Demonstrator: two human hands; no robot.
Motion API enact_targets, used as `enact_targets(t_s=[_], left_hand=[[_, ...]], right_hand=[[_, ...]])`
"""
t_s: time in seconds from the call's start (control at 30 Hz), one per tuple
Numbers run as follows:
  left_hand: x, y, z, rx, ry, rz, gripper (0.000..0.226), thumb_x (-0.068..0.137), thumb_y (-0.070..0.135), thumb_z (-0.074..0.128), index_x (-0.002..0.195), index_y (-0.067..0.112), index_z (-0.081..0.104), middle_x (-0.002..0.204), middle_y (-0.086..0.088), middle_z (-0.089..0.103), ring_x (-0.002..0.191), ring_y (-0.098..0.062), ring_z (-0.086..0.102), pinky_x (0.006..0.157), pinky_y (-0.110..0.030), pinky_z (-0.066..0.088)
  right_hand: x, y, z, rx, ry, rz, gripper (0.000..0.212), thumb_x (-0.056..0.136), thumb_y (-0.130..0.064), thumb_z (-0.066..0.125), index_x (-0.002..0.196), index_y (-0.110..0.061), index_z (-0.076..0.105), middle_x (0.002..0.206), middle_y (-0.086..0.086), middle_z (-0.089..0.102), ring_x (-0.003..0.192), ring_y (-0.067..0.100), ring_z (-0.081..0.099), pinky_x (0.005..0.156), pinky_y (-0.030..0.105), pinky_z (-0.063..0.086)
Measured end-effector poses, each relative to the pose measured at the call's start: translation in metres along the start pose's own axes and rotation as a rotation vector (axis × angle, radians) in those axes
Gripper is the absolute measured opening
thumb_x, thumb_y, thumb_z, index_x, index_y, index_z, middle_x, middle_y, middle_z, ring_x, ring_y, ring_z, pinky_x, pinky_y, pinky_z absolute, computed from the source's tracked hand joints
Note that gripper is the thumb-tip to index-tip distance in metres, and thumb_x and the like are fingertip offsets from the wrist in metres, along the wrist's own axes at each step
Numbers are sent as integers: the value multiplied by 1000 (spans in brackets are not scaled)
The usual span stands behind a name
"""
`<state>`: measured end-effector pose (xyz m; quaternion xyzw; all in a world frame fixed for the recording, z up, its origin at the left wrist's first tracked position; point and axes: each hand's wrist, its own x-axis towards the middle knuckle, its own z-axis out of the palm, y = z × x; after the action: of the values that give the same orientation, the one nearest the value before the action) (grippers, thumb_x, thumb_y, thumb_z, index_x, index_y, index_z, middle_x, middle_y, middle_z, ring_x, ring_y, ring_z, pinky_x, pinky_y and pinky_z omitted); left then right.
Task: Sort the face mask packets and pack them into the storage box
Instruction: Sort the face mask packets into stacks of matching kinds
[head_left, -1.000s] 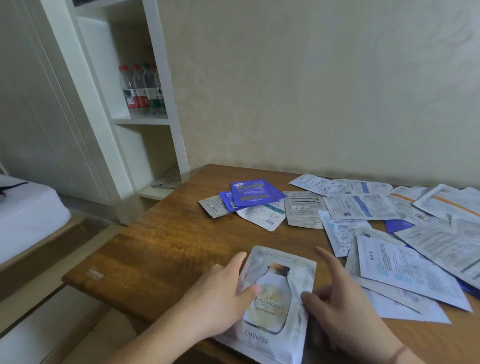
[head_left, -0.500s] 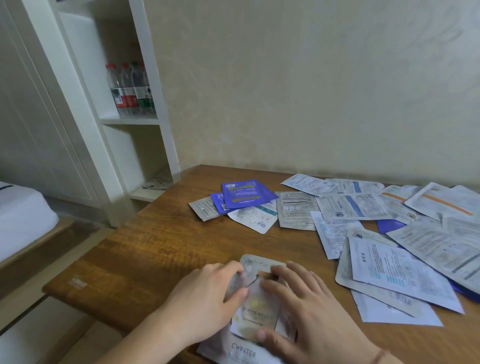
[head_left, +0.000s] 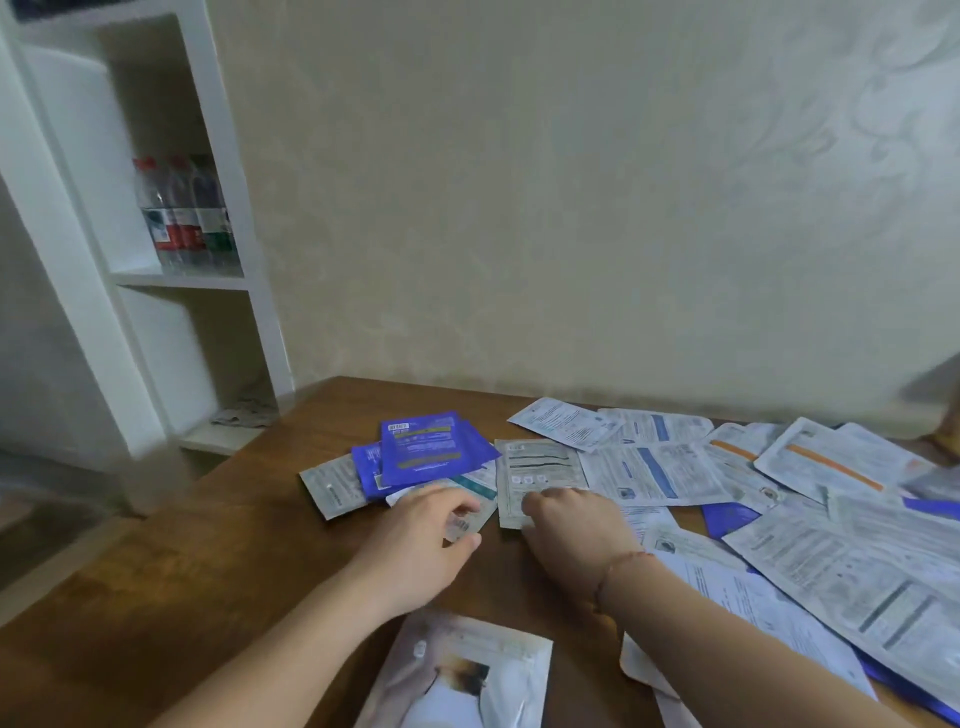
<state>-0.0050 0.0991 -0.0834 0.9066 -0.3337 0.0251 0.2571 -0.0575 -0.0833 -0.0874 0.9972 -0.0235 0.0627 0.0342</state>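
Observation:
Face mask packets lie scattered over the wooden table (head_left: 218, 561). My left hand (head_left: 415, 545) pinches the near corner of a white-and-teal packet (head_left: 475, 493) between thumb and fingers. My right hand (head_left: 566, 530) has its fingers curled onto the lower part of a grey printed packet (head_left: 535, 462). Just behind my left hand sits a small stack of blue packets (head_left: 426, 447) with a grey packet (head_left: 332, 483) at its left. A white packet with a bottle picture (head_left: 467, 675) lies flat at the table's near edge, below both arms. No storage box is in view.
Several white printed packets (head_left: 831, 561) overlap across the right half of the table, some with orange stripes (head_left: 831, 462). A white shelf unit (head_left: 171, 280) holding water bottles (head_left: 182, 213) stands left of the table. A beige wall runs behind the table.
Both hands let go of the bottle-picture packet, which stays at the near edge, and reached forward. The left now pinches the white-and-teal packet and the right lies on the grey one.

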Motion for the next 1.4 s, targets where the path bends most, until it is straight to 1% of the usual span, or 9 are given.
enact_targets(t_s=[0.17, 0.3, 0.5, 0.63, 0.77, 0.93, 1.13, 1.33, 1.4], left_hand=[[28, -9, 12, 16, -52, 69, 50, 90, 27, 69, 136, 34, 51, 134, 19, 48, 124, -1, 45, 97, -15, 32], [43, -14, 16, -77, -96, 136, 71, 82, 19, 78, 143, 34, 44, 141, 19, 44, 132, 0, 38, 108, -18, 29], [44, -16, 10, -614, -13, -39, 11, 80, 30, 80, 85, 23, 74, 89, -2, 76, 89, -14, 70, 88, -49, 52], [22, -1, -6, -674, -41, 30, 20, 85, 10, 73, 94, 27, 67, 83, 11, 75, 82, -4, 70, 80, -33, 53], [-33, 16, -36, -822, -20, 76, 66, 84, 27, 71, 136, 46, 35, 106, -1, 76, 103, -16, 71, 89, -31, 55], [-125, 2, -57, -560, -106, 112, 45, 74, 55, 76, 116, 43, 64, 118, 18, 67, 116, -3, 60, 90, -11, 43], [-181, -33, -34, -234, -132, 77, 60, 63, 73, 74, 119, 59, 55, 110, 26, 58, 105, -2, 58, 88, -15, 44], [-194, -45, -24, -137, -13, 250, 55, 73, 71, 71, 122, 46, 59, 79, 20, 47, 81, -2, 50, 79, -12, 40], [-198, -48, -23, -84, 2, 301, 59, 75, 74, 66, 125, 43, 59, 83, 22, 42, 84, -2, 48, 82, -15, 41]], right_hand=[[1, 6, 11, -72, 75, -128, 20, 97, -20, 40, 103, -14, 59, 98, 9, 68, 87, 33, 66, 65, 35, 46], [-18, 4, -14, 36, 537, -217, 8, 77, -16, 61, 70, -19, 57, 57, -3, 57, 45, 21, 52, 43, 26, 29], [-34, 10, -65, 313, 899, -66, 18, 93, -27, 51, 92, -20, 67, 58, -2, 63, 46, 23, 56, 42, 25, 36], [-21, 24, -89, 516, 801, 100, 16, 93, -34, 58, 96, -26, 71, 71, -7, 70, 66, 23, 66, 57, 34, 52], [-1, 27, -114, 737, 492, 183, 9, 89, -26, 65, 89, -25, 73, 72, -6, 66, 66, 12, 58, 56, 11, 43], [-19, -16, -73, 812, 91, 158, 10, 88, -23, 68, 91, -18, 77, 85, 4, 74, 72, 13, 63, 68, 20, 49], [-44, -60, -23, 732, 21, 119, 14, 90, -27, 65, 97, -24, 76, 89, -5, 71, 78, 6, 61, 68, 18, 48], [-63, -76, -14, 548, 93, 120, 12, 91, -37, 58, 93, -34, 69, 82, -11, 62, 78, 13, 57, 61, 25, 43], [-67, -77, -9, 537, 111, 84, 12, 89, -36, 58, 93, -31, 69, 88, -10, 61, 85, 14, 56, 67, 27, 43]])
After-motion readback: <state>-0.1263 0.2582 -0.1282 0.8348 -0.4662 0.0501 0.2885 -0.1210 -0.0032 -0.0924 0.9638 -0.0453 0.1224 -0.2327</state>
